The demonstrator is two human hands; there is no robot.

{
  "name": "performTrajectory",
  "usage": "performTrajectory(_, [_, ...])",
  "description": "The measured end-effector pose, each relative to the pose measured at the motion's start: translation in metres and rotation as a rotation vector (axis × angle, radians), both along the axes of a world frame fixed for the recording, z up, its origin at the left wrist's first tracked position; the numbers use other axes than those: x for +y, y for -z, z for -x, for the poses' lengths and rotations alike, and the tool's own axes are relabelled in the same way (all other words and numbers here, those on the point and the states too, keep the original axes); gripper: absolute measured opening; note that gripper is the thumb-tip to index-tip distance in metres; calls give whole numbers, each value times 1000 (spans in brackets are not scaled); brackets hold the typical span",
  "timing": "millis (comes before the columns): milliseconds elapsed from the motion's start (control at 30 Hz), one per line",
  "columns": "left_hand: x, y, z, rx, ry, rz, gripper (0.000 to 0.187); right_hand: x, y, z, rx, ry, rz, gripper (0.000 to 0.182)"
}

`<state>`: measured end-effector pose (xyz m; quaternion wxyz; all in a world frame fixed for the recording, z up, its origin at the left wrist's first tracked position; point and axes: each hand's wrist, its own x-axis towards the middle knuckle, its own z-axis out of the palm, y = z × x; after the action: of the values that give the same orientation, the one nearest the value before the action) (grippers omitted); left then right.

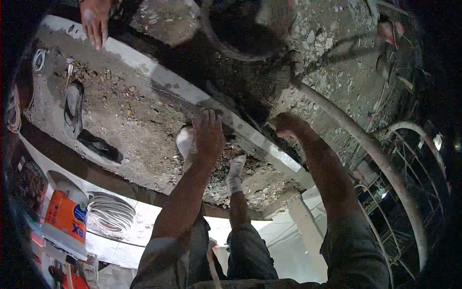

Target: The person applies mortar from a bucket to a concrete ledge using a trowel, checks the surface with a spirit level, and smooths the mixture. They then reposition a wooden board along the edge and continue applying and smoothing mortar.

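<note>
My left hand (209, 135) rests on the near edge of a long pale beam (168, 79), its fingers stretched flat against it. The beam runs diagonally across rubble-strewn ground. Beyond its far edge, my right hand (288, 125) is curled closed; a small light bit shows at its fingers, and I cannot tell what it is. Another person's hand (95, 21) lies over the beam's far left end, fingers pointing down. My feet in pale socks, one foot (236, 168) nearer the middle, stand on the loose dirt below the beam.
A large dark round container (245, 29) stands beyond the beam. Curved metal pipe (356, 127) arches along the right. At left lie dark footwear (73, 108), a bucket with an orange label (65, 216) and a coiled white hose (110, 212).
</note>
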<state>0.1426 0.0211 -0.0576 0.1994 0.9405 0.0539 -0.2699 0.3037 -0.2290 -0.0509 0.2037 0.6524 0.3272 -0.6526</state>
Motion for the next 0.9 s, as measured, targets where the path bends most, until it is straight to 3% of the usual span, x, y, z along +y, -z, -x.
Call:
performTrajectory(67, [3,2,3,-18,-25,33,48,20,-6,-5,-39,34,-44,25])
performTrajectory(133, [6,4,6,-33,-27,138,46,64,-22,-13,-185,241,73,33])
performTrajectory(233, [6,17,17,-132,-77,169,49,110,-44,-19,-245,408,10,40])
performTrajectory(367, [21,36,23,-44,24,101,39,168,-69,-36,-219,349,113,45])
performTrajectory(400, [26,41,27,165,-189,383,44,171,-73,-37,-195,292,98,46])
performTrajectory(467, [38,36,35,372,-402,657,49,166,-88,-36,-171,235,76,46])
performTrajectory(533, [76,-33,19,219,-5,197,50,148,-113,-36,-300,355,-88,45])
performTrajectory(567, [69,-19,40,215,-7,194,50,148,-110,-38,-303,353,-93,45])
performTrajectory(600, [57,14,77,238,-449,448,49,146,-105,-37,-339,325,-58,43])
performTrajectory(667, [58,20,118,255,-886,689,48,147,-99,-38,-372,309,-24,41])
performTrajectory(733, [72,5,137,132,-339,130,45,166,-85,-44,-402,418,-161,38])
performTrajectory(833, [81,22,179,159,-432,233,42,181,-30,-41,-458,353,-249,38])
performTrajectory(900, [87,-5,168,136,-404,166,41,193,-22,-45,-371,167,-183,40])
